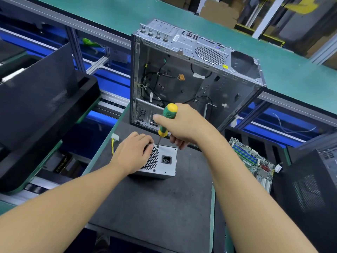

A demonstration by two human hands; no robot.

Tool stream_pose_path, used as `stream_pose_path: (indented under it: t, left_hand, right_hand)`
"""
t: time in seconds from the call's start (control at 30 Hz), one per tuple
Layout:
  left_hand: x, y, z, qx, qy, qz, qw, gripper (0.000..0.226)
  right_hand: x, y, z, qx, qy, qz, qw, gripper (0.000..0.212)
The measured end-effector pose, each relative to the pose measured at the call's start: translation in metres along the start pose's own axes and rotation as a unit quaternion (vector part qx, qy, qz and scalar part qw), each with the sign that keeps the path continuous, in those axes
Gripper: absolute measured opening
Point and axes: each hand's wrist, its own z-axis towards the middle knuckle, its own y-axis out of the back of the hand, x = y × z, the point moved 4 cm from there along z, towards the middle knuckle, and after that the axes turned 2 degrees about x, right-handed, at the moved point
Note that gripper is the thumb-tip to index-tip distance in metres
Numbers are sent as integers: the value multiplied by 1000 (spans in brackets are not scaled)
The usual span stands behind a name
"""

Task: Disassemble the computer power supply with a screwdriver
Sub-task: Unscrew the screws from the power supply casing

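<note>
A grey metal power supply (165,165) with a honeycomb vent and a black socket lies on the dark mat (155,207). My left hand (132,152) grips its left side, fingers curled over the top edge. My right hand (184,123) holds a green and yellow screwdriver (166,119) upright, with its tip on the top edge of the power supply, next to my left fingers. Yellow wires with a white plug (114,138) stick out to the left of the supply.
An open, emptied computer case (191,77) stands just behind the power supply. A green motherboard (253,161) lies to the right beside a black case (310,189). Black panels (42,99) are stacked at the left. A teal conveyor (113,13) runs across the back.
</note>
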Motion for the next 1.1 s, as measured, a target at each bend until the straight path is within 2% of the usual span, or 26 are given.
stream_pose_path:
  t: [0.07,0.23,0.43,0.57,0.63,0.73,0.9,0.97,1.03,1.1]
  left_hand:
    - [1,-2,0,1,0,2,1000,18]
    - [1,-3,1,9,-1,-2,1000,21]
    - [0,-1,1,4,1,-6,1000,18]
    - [-1,0,2,1,-2,-6,1000,17]
    - [-1,0,1,-1,-3,-3,1000,16]
    - [-1,0,0,-6,-2,2,1000,16]
    - [0,-2,1,-5,-5,3,1000,16]
    - [-1,-2,1,-6,-8,4,1000,16]
    - [-1,-2,0,-7,-9,7,1000,15]
    - [-2,0,0,-12,-7,10,1000,14]
  right_hand:
    - [-4,-2,-3,-23,0,2,1000,48]
    - [-8,0,-5,-110,49,-23,992,33]
    - [-12,3,-4,-91,2,7,996,30]
    - [-3,13,-4,-167,23,-162,972,38]
    - [4,13,-7,-174,29,-220,959,42]
    - [12,9,-8,-122,49,-226,965,38]
    - [28,6,-9,39,65,-201,977,18]
    - [30,6,-9,79,45,-191,977,19]
    - [30,6,-10,85,27,-172,981,22]
    - [29,2,-11,79,10,-148,986,43]
